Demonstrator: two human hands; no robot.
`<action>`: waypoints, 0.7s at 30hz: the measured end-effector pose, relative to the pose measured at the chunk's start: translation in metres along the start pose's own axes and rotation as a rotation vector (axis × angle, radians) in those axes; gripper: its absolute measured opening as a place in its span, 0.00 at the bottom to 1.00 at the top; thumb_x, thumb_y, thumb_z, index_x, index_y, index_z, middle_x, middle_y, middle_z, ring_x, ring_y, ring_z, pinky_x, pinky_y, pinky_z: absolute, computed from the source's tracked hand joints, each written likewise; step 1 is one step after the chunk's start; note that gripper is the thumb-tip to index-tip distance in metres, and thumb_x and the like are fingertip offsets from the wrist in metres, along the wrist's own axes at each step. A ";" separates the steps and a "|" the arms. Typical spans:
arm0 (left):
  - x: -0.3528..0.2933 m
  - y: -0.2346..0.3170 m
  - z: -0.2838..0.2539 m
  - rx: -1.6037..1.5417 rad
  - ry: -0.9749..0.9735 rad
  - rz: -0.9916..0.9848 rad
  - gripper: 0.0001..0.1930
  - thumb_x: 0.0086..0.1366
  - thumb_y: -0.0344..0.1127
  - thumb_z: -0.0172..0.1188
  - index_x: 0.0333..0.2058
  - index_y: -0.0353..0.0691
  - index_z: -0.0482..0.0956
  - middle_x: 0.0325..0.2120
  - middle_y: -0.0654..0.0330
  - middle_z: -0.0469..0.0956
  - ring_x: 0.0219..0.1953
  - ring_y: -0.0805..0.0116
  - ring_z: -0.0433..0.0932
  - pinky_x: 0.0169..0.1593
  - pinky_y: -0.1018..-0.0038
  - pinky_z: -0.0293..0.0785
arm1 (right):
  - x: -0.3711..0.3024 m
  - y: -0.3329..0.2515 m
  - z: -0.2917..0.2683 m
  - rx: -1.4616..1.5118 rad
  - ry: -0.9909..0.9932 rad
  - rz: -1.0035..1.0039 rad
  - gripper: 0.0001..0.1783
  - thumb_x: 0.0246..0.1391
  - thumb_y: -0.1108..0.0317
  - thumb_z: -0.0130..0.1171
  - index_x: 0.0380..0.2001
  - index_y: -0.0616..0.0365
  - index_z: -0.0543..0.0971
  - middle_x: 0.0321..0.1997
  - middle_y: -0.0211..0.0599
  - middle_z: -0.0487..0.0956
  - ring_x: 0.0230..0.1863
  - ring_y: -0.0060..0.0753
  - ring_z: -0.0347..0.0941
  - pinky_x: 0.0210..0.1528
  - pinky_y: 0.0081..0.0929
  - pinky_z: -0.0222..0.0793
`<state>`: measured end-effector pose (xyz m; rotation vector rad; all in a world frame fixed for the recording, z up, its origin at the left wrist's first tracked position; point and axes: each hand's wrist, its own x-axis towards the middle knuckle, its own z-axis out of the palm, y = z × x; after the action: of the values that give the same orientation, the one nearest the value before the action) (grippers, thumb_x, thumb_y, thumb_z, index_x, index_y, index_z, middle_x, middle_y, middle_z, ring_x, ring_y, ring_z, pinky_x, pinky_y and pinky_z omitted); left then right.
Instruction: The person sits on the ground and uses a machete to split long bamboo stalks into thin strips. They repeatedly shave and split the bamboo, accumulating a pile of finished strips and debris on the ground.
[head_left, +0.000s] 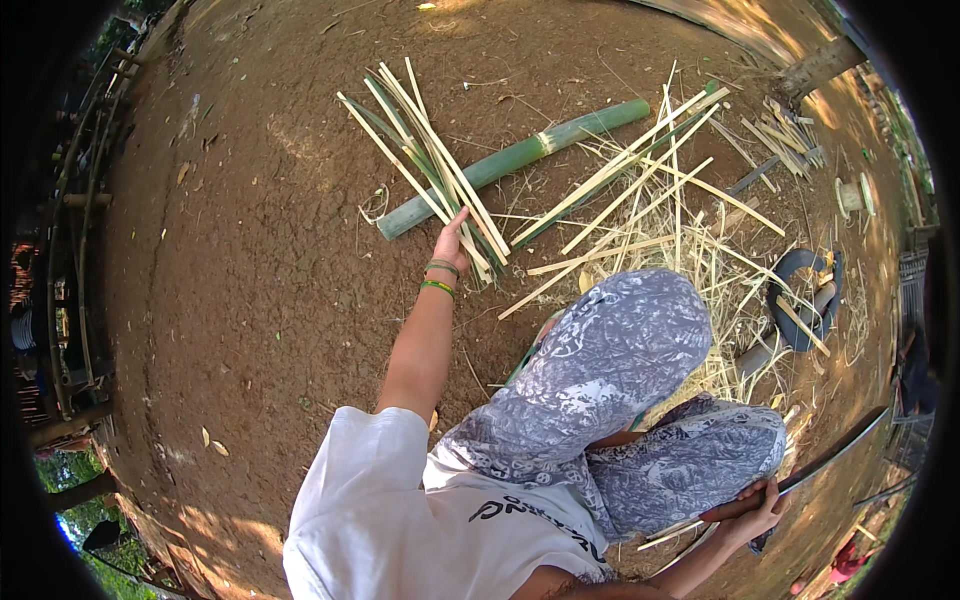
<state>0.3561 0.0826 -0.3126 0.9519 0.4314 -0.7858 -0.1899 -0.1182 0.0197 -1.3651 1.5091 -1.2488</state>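
Observation:
My left hand (452, 243) is stretched forward, closed about the near end of a bundle of bamboo strips (434, 150). Its thumb lies along them, while the other fingers are mostly hidden. These strips, pale with a few green ones, fan out across a green bamboo pole (500, 165) on the ground. At the lower right, by my bent knee, my right hand (757, 515) grips the handle of a long knife (835, 447). The dark blade points up and to the right, away from the strips.
More bamboo strips (620, 170) lie loosely beyond my knees, over a heap of pale shavings (715, 330). A dark sandal (797, 300) sits to the right, near short split pieces (785, 135) and a spool-like object (855, 196). A bamboo fence (85, 240) borders the brown earth at left.

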 end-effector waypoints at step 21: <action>-0.024 0.016 -0.015 0.088 -0.028 0.111 0.11 0.72 0.38 0.55 0.49 0.44 0.69 0.33 0.60 0.77 0.32 0.67 0.80 0.38 0.65 0.84 | 0.001 0.001 0.000 -0.011 0.008 0.025 0.33 0.58 0.70 0.53 0.67 0.64 0.64 0.20 0.26 0.68 0.18 0.17 0.63 0.20 0.16 0.58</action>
<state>0.3524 0.1104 -0.2961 1.0367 0.3191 -0.7205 -0.1900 -0.1197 0.0192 -1.3454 1.5365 -1.2333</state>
